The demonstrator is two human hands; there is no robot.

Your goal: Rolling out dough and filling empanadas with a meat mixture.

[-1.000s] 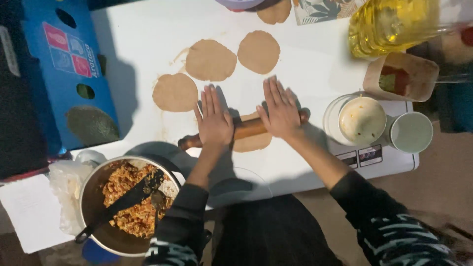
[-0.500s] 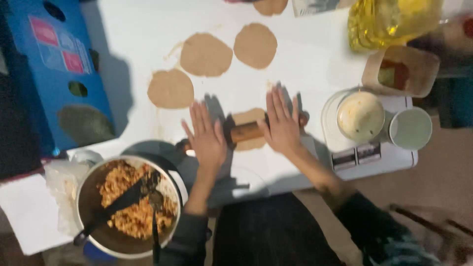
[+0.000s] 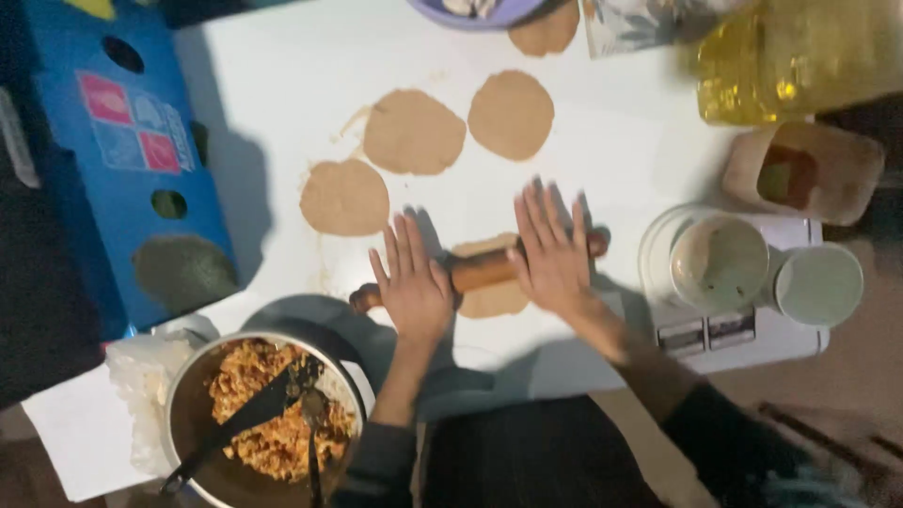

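Both my hands lie flat, fingers spread, on a wooden rolling pin (image 3: 482, 269) that runs across the white table (image 3: 282, 113). My left hand (image 3: 411, 283) presses the pin's left part, my right hand (image 3: 552, 254) its right part. Under the pin lies a brown dough disc (image 3: 491, 299), partly hidden by the pin and my hands. Three rolled brown dough discs rest further back: one at the left (image 3: 344, 197), one in the middle (image 3: 414, 131), one at the right (image 3: 511, 114).
A metal pot (image 3: 188, 414) of chopped filling with a black spatula (image 3: 240, 419) and a spoon stands at the near left. A blue box (image 3: 122, 160) lies at the left. A bottle of yellow oil (image 3: 800, 66), a beige tub (image 3: 809, 169), a glass jar (image 3: 720, 263) and a lid (image 3: 818, 284) stand at the right.
The pin and both hands have shifted slightly back and forth over the dough disc; my hands stay flat on the pin. The view has tilted a little.
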